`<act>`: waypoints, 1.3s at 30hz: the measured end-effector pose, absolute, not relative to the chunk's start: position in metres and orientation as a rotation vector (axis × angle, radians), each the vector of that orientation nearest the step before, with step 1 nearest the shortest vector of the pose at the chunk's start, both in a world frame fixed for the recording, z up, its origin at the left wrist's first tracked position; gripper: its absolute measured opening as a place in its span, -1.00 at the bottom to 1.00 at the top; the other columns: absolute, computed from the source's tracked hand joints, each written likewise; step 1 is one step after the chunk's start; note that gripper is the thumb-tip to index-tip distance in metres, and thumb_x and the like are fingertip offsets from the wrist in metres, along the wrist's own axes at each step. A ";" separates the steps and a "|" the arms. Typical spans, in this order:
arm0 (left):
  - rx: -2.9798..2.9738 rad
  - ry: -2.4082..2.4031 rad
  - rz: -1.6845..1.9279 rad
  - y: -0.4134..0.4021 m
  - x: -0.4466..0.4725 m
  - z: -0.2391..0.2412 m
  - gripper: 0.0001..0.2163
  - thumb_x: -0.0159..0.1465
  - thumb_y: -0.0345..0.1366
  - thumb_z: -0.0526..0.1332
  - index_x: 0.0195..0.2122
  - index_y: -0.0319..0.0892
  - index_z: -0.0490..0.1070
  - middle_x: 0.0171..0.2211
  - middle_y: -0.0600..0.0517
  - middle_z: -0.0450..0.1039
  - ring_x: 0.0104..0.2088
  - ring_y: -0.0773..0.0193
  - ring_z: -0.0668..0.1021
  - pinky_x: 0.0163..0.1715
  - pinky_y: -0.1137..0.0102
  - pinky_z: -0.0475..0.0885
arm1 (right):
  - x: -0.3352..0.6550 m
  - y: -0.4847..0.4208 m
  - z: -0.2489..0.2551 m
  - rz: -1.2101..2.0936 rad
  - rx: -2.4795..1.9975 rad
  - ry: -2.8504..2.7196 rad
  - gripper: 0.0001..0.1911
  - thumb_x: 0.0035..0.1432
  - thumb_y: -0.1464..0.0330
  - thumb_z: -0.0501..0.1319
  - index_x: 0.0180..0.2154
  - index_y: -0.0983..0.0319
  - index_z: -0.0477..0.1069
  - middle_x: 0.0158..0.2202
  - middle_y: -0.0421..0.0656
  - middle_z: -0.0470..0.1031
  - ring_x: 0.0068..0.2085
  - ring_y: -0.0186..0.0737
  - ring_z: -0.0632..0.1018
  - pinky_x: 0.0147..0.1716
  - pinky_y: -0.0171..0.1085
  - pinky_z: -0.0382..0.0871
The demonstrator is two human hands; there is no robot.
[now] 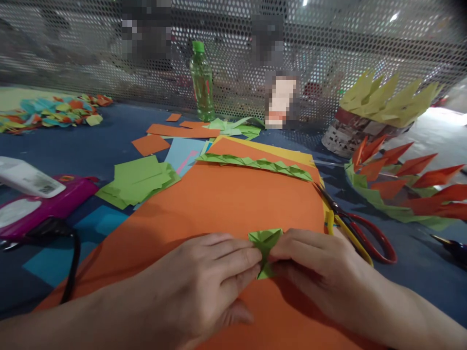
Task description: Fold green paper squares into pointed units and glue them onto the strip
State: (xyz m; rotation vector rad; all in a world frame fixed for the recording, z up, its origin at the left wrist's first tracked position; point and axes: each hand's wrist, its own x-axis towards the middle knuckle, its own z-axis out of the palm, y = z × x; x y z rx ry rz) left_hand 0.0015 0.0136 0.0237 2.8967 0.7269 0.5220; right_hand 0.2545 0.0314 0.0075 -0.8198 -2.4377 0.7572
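A small square of green paper [269, 239] with fold lines lies on large orange sheets [241, 199]. From the left, my left hand [204, 277] lays its outstretched fingers on the paper's edge, the thumb apart below. My right hand [321, 267] is closed on the opposite edge, finger and thumb pinching it; these fingertips partly cover the paper. Farther up the orange sheets runs a braided strip of folded green paper [255, 164]. Close to my right hand lie red-handled scissors [375, 238] and a yellow-handled tool [350, 238], perhaps scissors too.
Green paper squares [136, 180] and a magenta tool [69, 197] with a black cord are left. A green bottle [202, 87] stands by the perforated metal panel [233, 29]. At right are a yellow paper crown [386, 104] and an orange-and-green one [386, 204]. Folded pieces [54, 112] are heaped far left.
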 end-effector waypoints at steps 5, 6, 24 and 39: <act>2.902 0.681 0.592 0.015 0.002 0.028 -0.52 0.60 -0.22 -0.15 -0.12 -0.28 0.56 -0.06 -0.14 0.62 -0.13 0.13 0.62 -0.08 0.29 0.48 | 0.260 0.039 0.010 0.719 -0.677 -2.517 -0.74 0.34 0.61 0.10 -0.13 0.26 0.51 -0.19 -0.10 0.53 -0.17 -0.28 0.54 -0.20 -0.34 0.43; 2.907 0.658 0.579 0.016 0.002 0.028 -0.51 0.60 -0.23 -0.16 -0.15 -0.28 0.56 -0.06 -0.14 0.62 -0.14 0.13 0.62 -0.09 0.29 0.48 | 0.260 0.040 0.010 0.721 -0.658 -2.525 -0.73 0.34 0.62 0.10 -0.12 0.27 0.51 -0.19 -0.10 0.54 -0.15 -0.28 0.53 -0.19 -0.34 0.44; 2.950 0.620 0.522 0.011 -0.003 0.024 -0.56 0.60 -0.29 -0.10 -0.14 -0.28 0.59 -0.07 -0.14 0.63 -0.13 0.15 0.63 -0.09 0.29 0.49 | 0.269 0.046 0.014 0.587 -0.555 -2.565 -0.75 0.31 0.60 0.17 -0.12 0.25 0.57 -0.15 -0.10 0.60 -0.16 -0.26 0.60 -0.20 -0.30 0.50; 2.895 0.609 0.491 0.014 0.003 0.027 -0.57 0.59 -0.15 -0.12 0.00 -0.27 0.51 -0.03 -0.11 0.59 -0.10 0.09 0.61 -0.10 0.25 0.48 | 0.270 0.044 0.016 0.562 -0.590 -2.637 -0.74 0.36 0.55 0.11 -0.10 0.24 0.55 -0.12 -0.09 0.60 -0.14 -0.24 0.60 -0.21 -0.28 0.49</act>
